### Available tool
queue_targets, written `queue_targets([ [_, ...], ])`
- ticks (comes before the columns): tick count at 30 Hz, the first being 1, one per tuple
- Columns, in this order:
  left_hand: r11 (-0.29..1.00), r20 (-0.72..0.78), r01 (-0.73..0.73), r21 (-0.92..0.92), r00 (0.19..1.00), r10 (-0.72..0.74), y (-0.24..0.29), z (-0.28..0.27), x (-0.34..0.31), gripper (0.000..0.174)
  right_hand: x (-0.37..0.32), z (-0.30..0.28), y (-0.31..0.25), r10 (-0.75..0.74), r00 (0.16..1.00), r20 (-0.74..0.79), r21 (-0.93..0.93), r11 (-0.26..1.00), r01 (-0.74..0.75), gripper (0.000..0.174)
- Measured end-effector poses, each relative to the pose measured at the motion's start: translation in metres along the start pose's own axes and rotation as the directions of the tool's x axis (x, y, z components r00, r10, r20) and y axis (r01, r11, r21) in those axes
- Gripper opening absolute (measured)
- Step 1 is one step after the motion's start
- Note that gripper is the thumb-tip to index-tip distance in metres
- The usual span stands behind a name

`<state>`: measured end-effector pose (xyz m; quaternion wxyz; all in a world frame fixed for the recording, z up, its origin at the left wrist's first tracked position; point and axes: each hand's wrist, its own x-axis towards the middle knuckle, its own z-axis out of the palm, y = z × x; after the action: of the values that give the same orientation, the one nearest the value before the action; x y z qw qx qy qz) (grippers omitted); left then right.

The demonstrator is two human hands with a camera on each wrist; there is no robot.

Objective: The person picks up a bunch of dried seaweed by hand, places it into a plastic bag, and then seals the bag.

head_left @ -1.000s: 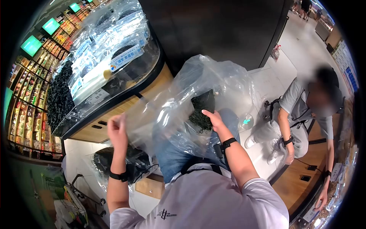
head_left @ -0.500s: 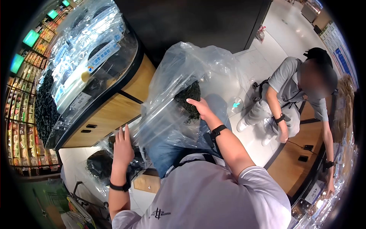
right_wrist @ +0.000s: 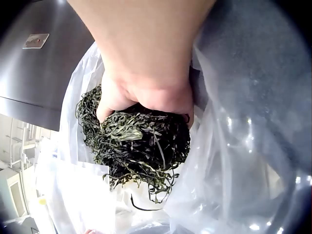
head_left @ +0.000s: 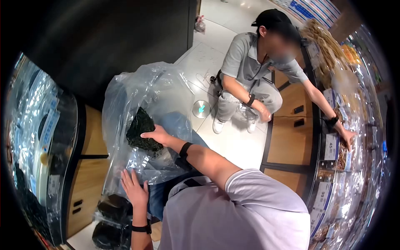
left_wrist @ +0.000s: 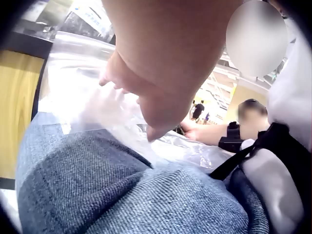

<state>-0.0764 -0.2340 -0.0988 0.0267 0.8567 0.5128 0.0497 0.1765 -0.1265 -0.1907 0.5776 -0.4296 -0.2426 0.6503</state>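
Observation:
My right hand (head_left: 157,135) grips a clump of dark green dried seaweed (head_left: 143,130), thumb on top. In the right wrist view the shredded strands of the seaweed (right_wrist: 139,146) hang below the palm, within a large clear plastic bag (right_wrist: 224,161). That bag (head_left: 166,83) spreads over my lap in the head view. My left hand (head_left: 135,192) lies at the bag's near left edge, its fingers straight and spread. From the left wrist, the left hand (left_wrist: 151,97) shows above jeans (left_wrist: 97,180), with its fingertips over the bright plastic.
A crouching person (head_left: 250,79) reaches into the bagged-goods display (head_left: 354,166) on the right. Wooden counters (head_left: 85,183) with bagged goods stand left. A black panel (head_left: 125,33) rises ahead, and dark bagged goods (head_left: 110,233) sit on the floor.
The head view has swung right. My left hand, raised with curled fingers at the bag's edge, has come down and spread open against the bag. My right hand keeps hold of the seaweed.

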Motion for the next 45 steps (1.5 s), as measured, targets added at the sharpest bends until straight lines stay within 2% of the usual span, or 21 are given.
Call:
queue_targets([
  [3, 0.997, -0.037, -0.045, -0.064, 0.998, 0.043, -0.026, 0.019, -0.004, 0.071, 0.001, -0.003, 0.0, -0.016, 1.0, 0.022, 0.028, 0.999, 0.015, 0.05],
  [5, 0.984, 0.029, 0.05, -0.173, 0.999, -0.046, -0.041, 0.025, -0.006, 0.064, 0.0, -0.002, -0.004, -0.011, 0.999, 0.043, 0.016, 1.0, 0.011, 0.051],
  [6, 0.996, -0.107, -0.027, -0.088, 0.994, 0.018, -0.042, 0.026, -0.007, 0.05, -0.001, 0.0, -0.006, -0.013, 1.0, 0.015, -0.009, 1.0, 0.013, 0.05],
  [9, 0.983, -0.135, -0.121, -0.142, 0.986, 0.102, -0.058, 0.033, -0.012, 0.034, 0.001, -0.001, -0.002, 0.009, 1.0, -0.016, -0.036, 0.999, -0.009, 0.05],
  [10, 0.983, -0.21, -0.112, -0.145, 0.974, 0.08, -0.061, 0.034, -0.013, 0.022, 0.004, -0.002, -0.001, 0.022, 1.0, -0.014, -0.033, 0.999, -0.022, 0.051],
  [11, 0.983, -0.213, -0.109, -0.148, 0.974, 0.076, -0.059, 0.023, -0.013, 0.022, 0.004, -0.001, -0.003, 0.022, 1.0, -0.012, -0.037, 0.999, -0.023, 0.051],
  [13, 0.974, -0.029, 0.049, -0.221, 0.998, -0.057, -0.06, 0.005, -0.014, 0.019, -0.002, 0.001, -0.011, 0.05, 0.999, -0.013, -0.039, 0.998, -0.051, 0.051],
  [14, 0.947, -0.235, -0.051, -0.316, 0.972, -0.027, -0.063, 0.002, -0.014, 0.017, -0.005, 0.004, -0.016, 0.051, 0.999, -0.012, -0.043, 0.998, -0.052, 0.051],
  [15, 0.946, -0.237, -0.049, -0.319, 0.971, -0.03, -0.068, -0.003, -0.013, 0.017, -0.008, 0.006, -0.023, 0.075, 0.997, -0.011, -0.023, 0.997, -0.075, 0.05],
  [17, 0.679, -0.104, 0.197, -0.708, 0.921, -0.376, -0.079, -0.023, -0.009, 0.016, -0.01, 0.008, -0.031, 0.1, 0.995, -0.008, -0.009, 0.995, -0.1, 0.048],
  [18, 0.554, -0.043, 0.24, -0.797, 0.893, -0.449, -0.087, -0.037, -0.006, 0.016, -0.01, 0.008, -0.034, 0.114, 0.993, -0.018, 0.013, 0.993, -0.114, 0.047],
  [19, 0.398, -0.036, 0.18, -0.899, 0.877, -0.48, -0.095, -0.046, -0.002, 0.015, -0.01, 0.007, -0.037, 0.128, 0.991, -0.029, 0.036, 0.991, -0.127, 0.046],
  [23, 0.315, -0.036, 0.165, -0.935, 0.837, -0.545, -0.099, -0.108, 0.005, 0.008, -0.016, 0.009, -0.053, 0.153, 0.987, -0.04, 0.046, 0.987, -0.151, 0.048],
  [28, 0.267, -0.049, 0.114, -0.957, 0.844, -0.535, -0.098, -0.132, 0.003, 0.012, -0.022, 0.006, -0.06, 0.125, 0.991, -0.044, 0.033, 0.992, -0.123, 0.05],
  [33, 0.243, -0.047, 0.062, -0.968, 0.907, -0.419, -0.085, -0.138, 0.007, 0.027, -0.026, -0.001, -0.065, 0.125, 0.992, -0.023, 0.065, 0.99, -0.124, 0.053],
  [37, 0.223, 0.011, 0.109, -0.969, 0.916, -0.401, -0.071, -0.128, 0.016, 0.028, -0.03, -0.004, -0.067, 0.14, 0.99, -0.035, 0.051, 0.989, -0.138, 0.055],
  [39, 0.116, 0.069, 0.127, -0.985, 0.91, -0.41, -0.058, -0.125, 0.021, 0.029, -0.03, -0.008, -0.065, 0.13, 0.99, -0.052, 0.042, 0.991, -0.128, 0.052],
  [41, 0.111, 0.084, 0.14, -0.984, 0.91, -0.407, -0.05, -0.115, 0.02, 0.033, -0.027, -0.011, -0.062, 0.133, 0.99, -0.05, 0.048, 0.99, -0.13, 0.051],
  [43, -0.109, 0.147, 0.106, -0.988, 0.851, -0.503, -0.034, -0.109, 0.025, 0.037, -0.025, -0.014, -0.059, 0.154, 0.987, -0.043, 0.077, 0.986, -0.151, 0.053],
  [44, -0.109, 0.22, 0.194, -0.975, 0.777, -0.59, -0.007, -0.128, 0.031, 0.036, -0.026, -0.014, -0.059, 0.131, 0.99, -0.05, 0.105, 0.987, -0.125, 0.051],
  [45, -0.164, 0.248, 0.194, -0.967, 0.855, -0.456, -0.022, -0.112, 0.025, 0.042, -0.026, -0.016, -0.059, 0.137, 0.989, -0.047, 0.106, 0.986, -0.131, 0.051],
])
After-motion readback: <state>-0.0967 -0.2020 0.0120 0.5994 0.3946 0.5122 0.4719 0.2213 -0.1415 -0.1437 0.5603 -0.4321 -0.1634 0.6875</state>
